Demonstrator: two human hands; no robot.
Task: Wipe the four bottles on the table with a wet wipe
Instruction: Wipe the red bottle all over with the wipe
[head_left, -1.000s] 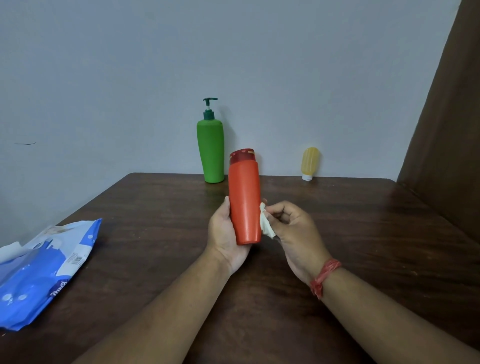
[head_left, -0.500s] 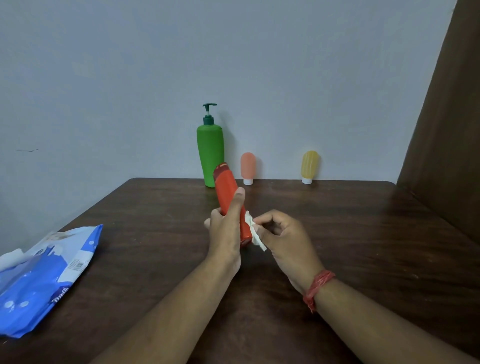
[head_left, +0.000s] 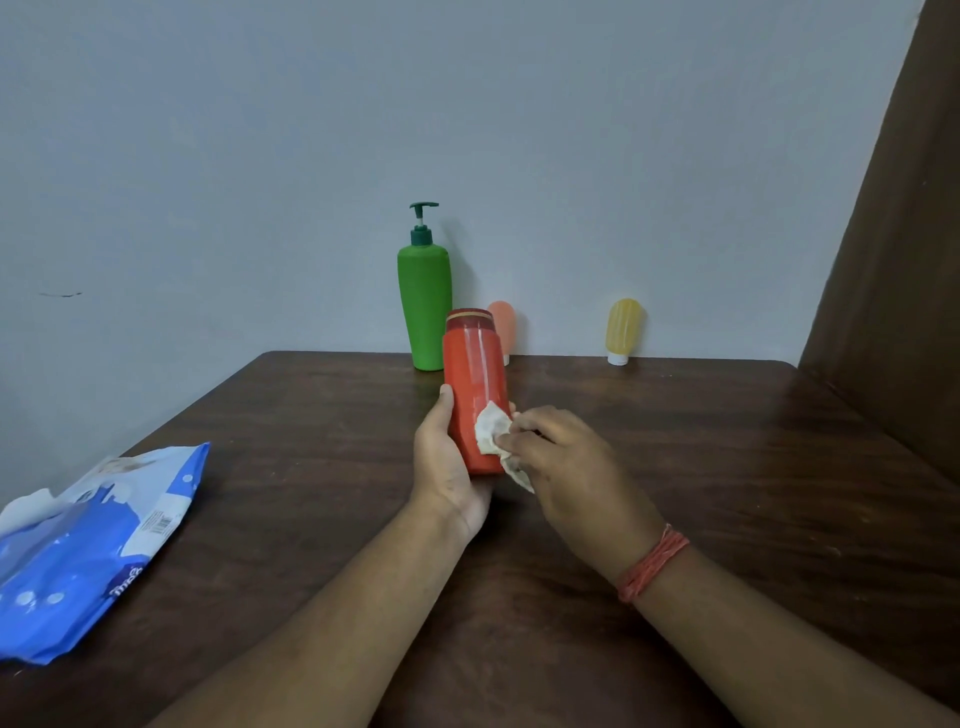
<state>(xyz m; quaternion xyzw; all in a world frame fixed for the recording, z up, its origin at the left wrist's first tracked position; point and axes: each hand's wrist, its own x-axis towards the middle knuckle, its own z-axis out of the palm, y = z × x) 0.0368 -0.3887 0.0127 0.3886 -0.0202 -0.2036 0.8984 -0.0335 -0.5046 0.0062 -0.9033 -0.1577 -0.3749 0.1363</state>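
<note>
The red bottle (head_left: 475, 395) is held nearly upright above the worktop (head_left: 675, 441), gripped from below by the left hand (head_left: 449, 462), thumb along its left side. A crumpled wipe (head_left: 491, 428) is pressed against its lower front by the right hand (head_left: 571, 467), fingers (head_left: 514, 441) pinched together on it.

You see a smooth, glossy plastic red bottle (head_left: 475, 384) with a pale streak of reflected light down its side. The wet wipe (head_left: 491, 428) pressed on it looks like soft, crumpled, matt cloth. The green pump bottle (head_left: 424, 306) is smooth plastic with a duller sheen. The small peach bottle (head_left: 506, 325) and yellow bottle (head_left: 625, 327) look like translucent plastic. The table (head_left: 727, 467) is dark wood with visible grain and a low sheen. The blue wipes pack (head_left: 88, 551) is shiny, wrinkled plastic film.
</note>
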